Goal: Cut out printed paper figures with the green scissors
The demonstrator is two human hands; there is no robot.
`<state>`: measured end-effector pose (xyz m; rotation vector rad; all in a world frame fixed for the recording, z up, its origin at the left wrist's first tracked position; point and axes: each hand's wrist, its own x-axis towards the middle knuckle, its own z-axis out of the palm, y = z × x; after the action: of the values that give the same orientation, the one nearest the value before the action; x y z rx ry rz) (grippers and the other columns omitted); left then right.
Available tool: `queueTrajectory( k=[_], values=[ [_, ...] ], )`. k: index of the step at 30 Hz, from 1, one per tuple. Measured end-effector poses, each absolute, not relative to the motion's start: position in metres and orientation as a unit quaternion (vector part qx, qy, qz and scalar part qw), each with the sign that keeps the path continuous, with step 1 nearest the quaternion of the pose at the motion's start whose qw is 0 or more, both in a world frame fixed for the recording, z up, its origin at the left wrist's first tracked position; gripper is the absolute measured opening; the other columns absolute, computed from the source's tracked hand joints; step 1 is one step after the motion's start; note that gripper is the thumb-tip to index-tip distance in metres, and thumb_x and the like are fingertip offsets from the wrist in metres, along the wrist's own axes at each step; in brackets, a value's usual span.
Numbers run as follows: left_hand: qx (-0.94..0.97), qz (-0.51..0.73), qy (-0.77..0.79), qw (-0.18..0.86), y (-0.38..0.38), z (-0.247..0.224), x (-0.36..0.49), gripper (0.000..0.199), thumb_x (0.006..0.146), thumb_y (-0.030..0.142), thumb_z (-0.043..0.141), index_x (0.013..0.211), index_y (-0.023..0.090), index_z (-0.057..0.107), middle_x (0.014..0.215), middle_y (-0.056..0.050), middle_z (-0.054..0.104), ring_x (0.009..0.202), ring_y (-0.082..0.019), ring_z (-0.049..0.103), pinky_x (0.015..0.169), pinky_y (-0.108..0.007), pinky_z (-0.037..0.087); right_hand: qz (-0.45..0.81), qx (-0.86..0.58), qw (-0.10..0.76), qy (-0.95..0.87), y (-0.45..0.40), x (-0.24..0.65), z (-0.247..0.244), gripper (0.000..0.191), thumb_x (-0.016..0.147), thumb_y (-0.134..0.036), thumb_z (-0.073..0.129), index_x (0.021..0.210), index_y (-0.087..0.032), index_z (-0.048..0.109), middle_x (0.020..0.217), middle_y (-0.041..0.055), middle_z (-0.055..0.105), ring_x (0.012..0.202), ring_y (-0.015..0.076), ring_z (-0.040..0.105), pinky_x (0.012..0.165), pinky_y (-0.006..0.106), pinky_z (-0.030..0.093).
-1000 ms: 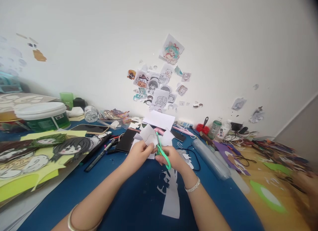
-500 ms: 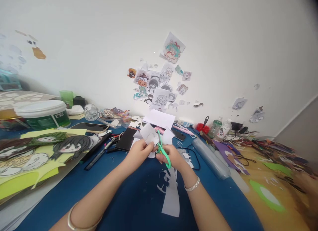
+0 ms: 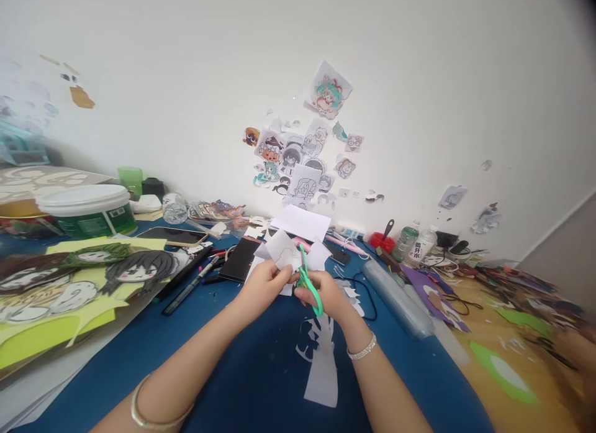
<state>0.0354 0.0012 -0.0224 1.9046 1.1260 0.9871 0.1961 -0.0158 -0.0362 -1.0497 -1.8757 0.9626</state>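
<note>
My left hand (image 3: 266, 286) pinches the lower edge of a white sheet of paper (image 3: 280, 250) that has thin drawn lines on it. Fingers of my right hand (image 3: 325, 291) are wrapped round the handles of green scissors (image 3: 311, 285). The scissor blades point up and away, beside the right edge of the paper; whether they touch it I cannot tell. Below my hands, white paper offcuts (image 3: 322, 377) lie on the blue table cover (image 3: 261, 371). Behind the held sheet is another white sheet (image 3: 300, 222).
Coloured paper cut-outs (image 3: 135, 273), pens (image 3: 189, 290), a phone (image 3: 172, 236) and a lidded tub (image 3: 88, 209) lie to the left. A clear plastic roll (image 3: 395, 299), bottles (image 3: 406, 239) and a red container (image 3: 379, 240) stand right. Another person's hand (image 3: 575, 352) is at the far right.
The view has shifted slightly, so the surroundings appear a little further right. Both hands keep their hold on the paper and the scissors, with hardly any movement between them.
</note>
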Motion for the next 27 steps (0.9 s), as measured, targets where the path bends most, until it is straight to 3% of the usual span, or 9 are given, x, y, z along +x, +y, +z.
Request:
queueTrajectory(
  k=[5, 10, 15, 27],
  values=[
    [0.729, 0.391, 0.427, 0.366, 0.0002, -0.0221, 0.0357, 0.037, 0.075, 0.037, 0.036, 0.043, 0.019, 0.035, 0.034, 0.006, 0.034, 0.039, -0.010, 0.034, 0.045, -0.023, 0.026, 0.367, -0.415, 0.382, -0.740, -0.0149, 0.1970, -0.0377, 0.047, 0.064, -0.059, 0.061, 0.064, -0.012, 0.057, 0.051, -0.0014, 0.046, 0.048, 0.0099, 0.045, 0.044, 0.021, 0.037],
    [0.728, 0.396, 0.419, 0.371, 0.0001, -0.0232, 0.0355, 0.036, 0.075, 0.037, 0.037, 0.044, 0.019, 0.037, 0.034, 0.006, 0.036, 0.039, -0.010, 0.034, 0.045, -0.023, 0.027, 0.373, -0.409, 0.385, -0.739, -0.0140, 0.1979, -0.0395, 0.048, 0.065, -0.056, 0.062, 0.081, -0.011, 0.061, 0.052, -0.0018, 0.046, 0.048, 0.0106, 0.046, 0.045, 0.021, 0.038],
    [0.725, 0.404, 0.412, 0.376, 0.0007, -0.0227, 0.0354, 0.034, 0.074, 0.037, 0.037, 0.045, 0.019, 0.039, 0.034, 0.006, 0.037, 0.039, -0.010, 0.035, 0.044, -0.023, 0.028, 0.377, -0.408, 0.380, -0.740, -0.0138, 0.1986, -0.0401, 0.048, 0.067, -0.053, 0.062, 0.087, -0.010, 0.063, 0.053, -0.0015, 0.046, 0.048, 0.0105, 0.046, 0.045, 0.022, 0.039],
    [0.726, 0.409, 0.406, 0.376, 0.0003, -0.0212, 0.0358, 0.036, 0.073, 0.036, 0.038, 0.042, 0.019, 0.037, 0.032, 0.006, 0.037, 0.038, -0.009, 0.036, 0.044, -0.023, 0.029, 0.367, -0.400, 0.380, -0.749, -0.0126, 0.2000, -0.0425, 0.043, 0.070, -0.051, 0.062, 0.084, -0.011, 0.062, 0.055, -0.0009, 0.050, 0.049, 0.0103, 0.048, 0.047, 0.022, 0.041]
  ],
)
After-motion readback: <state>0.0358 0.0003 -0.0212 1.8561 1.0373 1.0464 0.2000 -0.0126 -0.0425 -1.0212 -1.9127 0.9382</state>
